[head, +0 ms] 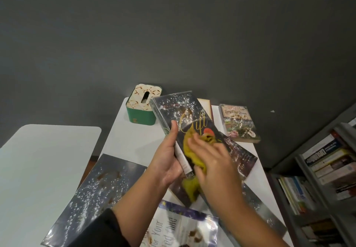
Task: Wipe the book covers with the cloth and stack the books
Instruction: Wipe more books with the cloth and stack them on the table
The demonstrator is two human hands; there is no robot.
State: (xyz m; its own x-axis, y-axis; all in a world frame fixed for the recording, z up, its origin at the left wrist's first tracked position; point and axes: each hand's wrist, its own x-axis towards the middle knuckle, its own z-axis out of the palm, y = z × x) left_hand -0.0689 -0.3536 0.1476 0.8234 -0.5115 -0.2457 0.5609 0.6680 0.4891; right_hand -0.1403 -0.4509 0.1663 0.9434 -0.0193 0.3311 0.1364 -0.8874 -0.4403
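Grey wall behind a white table [134, 139]. Left hand [169, 158] grips the raised book [185, 119] by its spine; right hand [213, 160] presses the yellow cloth [190, 150] flat on its cover. Firm, overlapping strokes toward the dusty top should clear it.

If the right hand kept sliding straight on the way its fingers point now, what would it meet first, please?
Probably the left hand: the right hand presses the yellow cloth on the held book, fingers aimed up-left toward the left thumb. Depth is unclear.
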